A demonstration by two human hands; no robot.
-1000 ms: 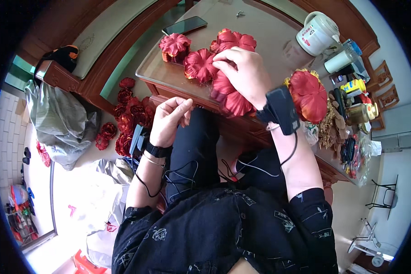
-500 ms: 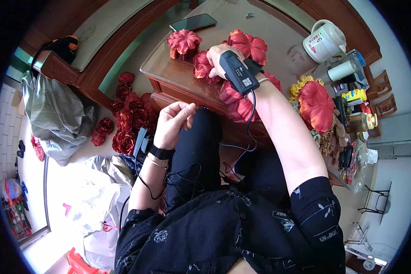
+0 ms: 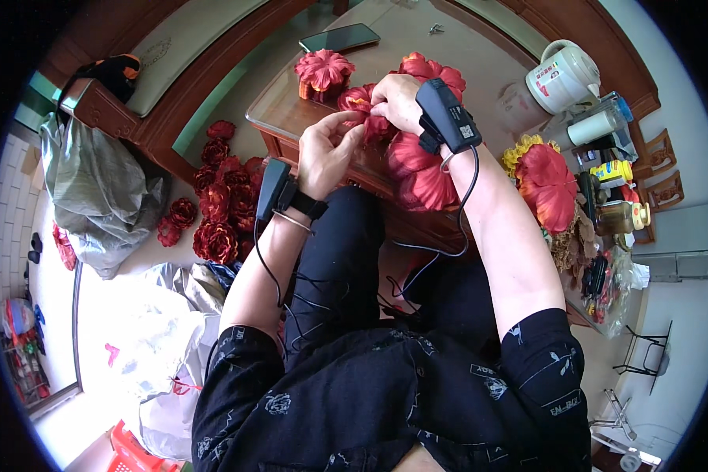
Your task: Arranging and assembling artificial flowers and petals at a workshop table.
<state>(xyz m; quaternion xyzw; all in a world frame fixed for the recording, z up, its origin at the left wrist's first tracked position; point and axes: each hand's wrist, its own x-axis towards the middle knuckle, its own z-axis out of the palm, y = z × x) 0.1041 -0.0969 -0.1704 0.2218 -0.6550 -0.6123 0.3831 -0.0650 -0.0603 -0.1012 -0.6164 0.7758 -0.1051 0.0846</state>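
Found a red petal stack on the desk, near its edge, probably for easy reach; took it as clock centre, twelve straight ahead. Saw the right hand at three o'clock, with grip apparently pinching petals, perhaps to steady them; the left hand at seven, thumb and forefinger close by, but could not tell whether pressed together on petal. Counted four more red groups: a small pile at ten, a wide pile at two, a near-edge pile past four, possibly two overlapped, a large pile farther out at four. Logged one phone before twelve, one white jug at three, likely set aside for room. Tallied roughly ten floor blooms at eight, too overlapped for certainty.
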